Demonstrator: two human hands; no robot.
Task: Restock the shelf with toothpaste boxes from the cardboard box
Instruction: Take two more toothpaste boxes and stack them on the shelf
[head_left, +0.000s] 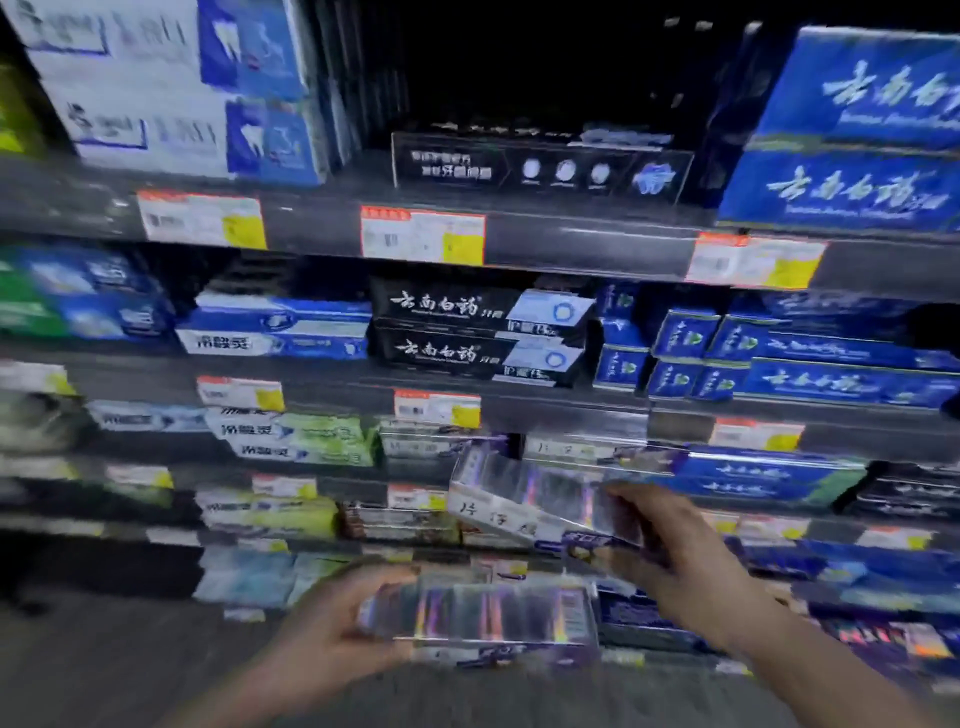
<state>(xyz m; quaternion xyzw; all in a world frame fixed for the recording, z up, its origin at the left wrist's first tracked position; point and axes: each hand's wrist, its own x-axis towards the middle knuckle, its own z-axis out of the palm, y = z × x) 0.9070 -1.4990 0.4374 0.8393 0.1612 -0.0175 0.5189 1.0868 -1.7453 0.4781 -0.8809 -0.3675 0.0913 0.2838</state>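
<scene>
My left hand grips a shiny toothpaste box low at the shelf front; my right hand clasps a tilted second box headed for its row. I'd say restocking is midway; the cardboard box isn't in view

Dark shelf tiers, stacked toothpaste boxes on each.

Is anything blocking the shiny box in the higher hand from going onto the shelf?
Nothing visible sits between them. The right hand holds the shiny box tilted, its far end already at the shelf edge, beside the blue boxes. The picture is blurry, so the slot behind it can't be checked.
</scene>
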